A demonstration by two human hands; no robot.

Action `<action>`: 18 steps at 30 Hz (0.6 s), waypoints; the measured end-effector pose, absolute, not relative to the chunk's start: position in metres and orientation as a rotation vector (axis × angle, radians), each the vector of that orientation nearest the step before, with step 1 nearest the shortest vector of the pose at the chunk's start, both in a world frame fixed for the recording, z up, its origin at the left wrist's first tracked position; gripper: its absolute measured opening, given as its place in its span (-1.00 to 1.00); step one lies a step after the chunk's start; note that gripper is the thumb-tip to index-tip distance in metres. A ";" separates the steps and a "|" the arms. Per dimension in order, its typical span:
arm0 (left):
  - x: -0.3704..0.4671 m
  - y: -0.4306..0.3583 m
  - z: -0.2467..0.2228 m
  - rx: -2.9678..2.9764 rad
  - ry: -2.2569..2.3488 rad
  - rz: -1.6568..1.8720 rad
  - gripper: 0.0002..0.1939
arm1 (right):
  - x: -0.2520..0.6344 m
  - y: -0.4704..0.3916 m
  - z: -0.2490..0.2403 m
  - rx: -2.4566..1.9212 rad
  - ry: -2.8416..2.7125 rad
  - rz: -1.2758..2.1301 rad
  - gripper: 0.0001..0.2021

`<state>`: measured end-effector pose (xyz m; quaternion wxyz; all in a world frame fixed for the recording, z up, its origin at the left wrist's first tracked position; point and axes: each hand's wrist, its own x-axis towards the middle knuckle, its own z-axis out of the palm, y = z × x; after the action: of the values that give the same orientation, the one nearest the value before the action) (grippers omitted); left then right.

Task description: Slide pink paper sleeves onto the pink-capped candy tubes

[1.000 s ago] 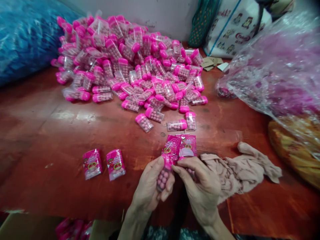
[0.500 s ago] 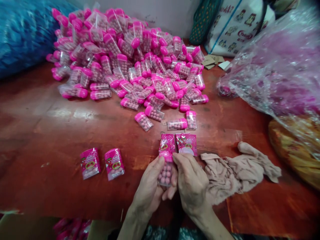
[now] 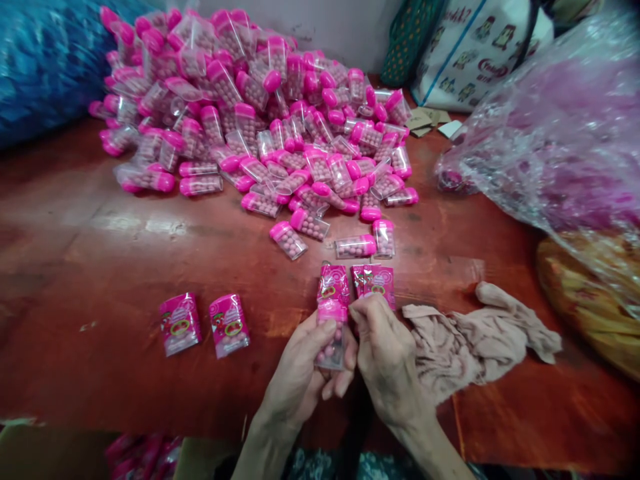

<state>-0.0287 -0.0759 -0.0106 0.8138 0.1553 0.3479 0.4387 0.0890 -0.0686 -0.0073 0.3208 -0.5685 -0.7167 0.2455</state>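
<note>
My left hand (image 3: pixel 303 357) is wrapped round a clear candy container (image 3: pixel 330 357) with a pink cap and pink balls inside. Its thumb presses across the front. Curled beside the cap, my right hand (image 3: pixel 384 353) has thumb and fingertips pinched together; whatever is between them is hidden. Just beyond the hands lie a pink printed sleeve (image 3: pixel 333 280) and overlapping printed sleeves (image 3: pixel 379 279). Off to the left, two containers in printed wrappers (image 3: pixel 181 323) (image 3: pixel 229 325) lie side by side.
A large heap of pink-capped containers (image 3: pixel 245 120) covers the back of the table. A crumpled beige cloth (image 3: pixel 460 350) lies right of my hands. Blue plastic (image 3: pixel 45 73) stands at far left, a clear plastic bag (image 3: pixel 565 140) at right. Pink packs (image 3: pixel 143 457) show below the front edge.
My right hand has drawn slightly up and right, away from the container's cap. The left thumb has moved down across the container's front, and the candy balls inside have shifted.
</note>
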 end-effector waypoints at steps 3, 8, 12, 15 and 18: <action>-0.028 -0.076 -0.010 0.342 0.773 0.942 -0.84 | 0.094 -0.067 -0.006 -1.473 -1.901 0.697 -0.81; -0.025 -0.078 -0.011 0.378 0.901 0.987 -0.86 | 0.100 -0.071 0.001 -1.425 -2.156 0.779 -0.65; -0.025 -0.081 -0.013 0.441 0.920 1.006 -0.87 | 0.100 -0.075 0.005 -1.450 -2.305 0.526 -0.65; -0.027 -0.083 -0.014 0.488 0.942 0.996 -0.87 | 0.098 -0.077 0.007 -1.459 -2.380 0.331 -0.64; -0.029 -0.084 -0.014 0.531 0.983 0.983 -0.87 | 0.097 -0.076 0.009 -1.464 -2.413 0.265 -0.67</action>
<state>-0.0288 -0.0844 -0.0140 0.7357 0.2418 0.4474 0.4474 0.0970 -0.0763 0.0092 0.1528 -0.5103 -0.8413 0.0922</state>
